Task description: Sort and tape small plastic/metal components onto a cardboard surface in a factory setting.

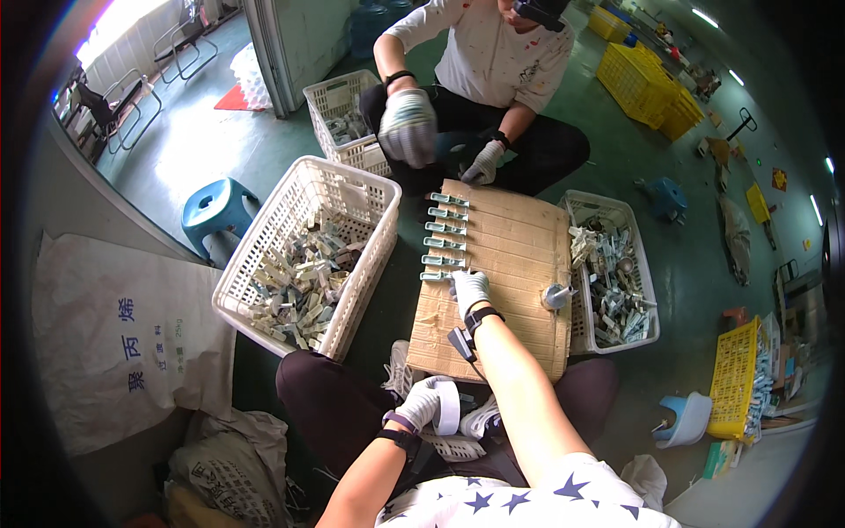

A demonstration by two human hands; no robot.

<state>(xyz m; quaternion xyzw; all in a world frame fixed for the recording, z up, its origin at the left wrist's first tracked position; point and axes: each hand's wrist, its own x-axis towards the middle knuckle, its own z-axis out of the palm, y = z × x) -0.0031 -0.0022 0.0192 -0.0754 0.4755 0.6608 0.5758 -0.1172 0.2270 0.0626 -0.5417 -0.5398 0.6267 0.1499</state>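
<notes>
Head view: green floor; a cardboard sheet (510, 264) lies between two white baskets. Right hand (469, 289), gloved, fingers curled, presses the nearest pale clip (437, 276) of a row there. Left hand (422, 402) grips a tape roll (448, 407) near the lap.

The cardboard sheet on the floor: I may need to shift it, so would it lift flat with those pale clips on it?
Probably not. The cardboard sheet looks thin and creased, so it would likely sag. The pale clips lie loose in a row near its left edge, by the right hand, and would probably slide off.
</notes>
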